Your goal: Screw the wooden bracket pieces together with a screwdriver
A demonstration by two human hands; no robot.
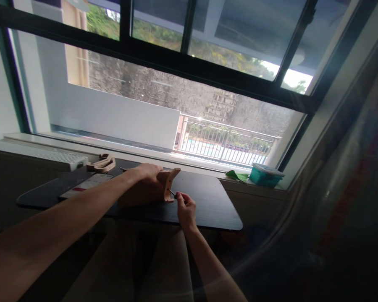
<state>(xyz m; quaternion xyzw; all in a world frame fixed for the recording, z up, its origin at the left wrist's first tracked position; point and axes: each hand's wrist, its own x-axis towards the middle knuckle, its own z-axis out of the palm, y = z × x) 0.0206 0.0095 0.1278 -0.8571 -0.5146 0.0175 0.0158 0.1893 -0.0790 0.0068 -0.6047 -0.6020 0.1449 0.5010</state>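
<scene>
Two bare hands work at the middle of the frame, over one dark, matte tabletop (214, 205) with rounded corners. The left hand (149, 172) lies over the top of a pale wooden block (135, 195), fingers curled down around its upper edge in a grip. One flat wooden bracket (170, 181) stands against the block's right end, angled, with notched edges; both rest on the tabletop, just left of its centre.

The right hand (185, 207) is closed in a pinch, thumb and forefinger gripping one thin dark rod (172, 193). The rod's far tip touches the lower part of the bracket. It is too small to tell what kind of tool it is.

At the tabletop's upper left lie two curved wooden parts (102, 163), stacked or touching, smooth and rounded. Near them lies one flat white leaflet (87, 183) with a red mark.

On the sill (145, 150) at the right sits one teal box (266, 175) with a pale lid, and just left of it a green, leaf-shaped scrap (237, 175). One white ribbed radiator (50, 156) runs at the left.
</scene>
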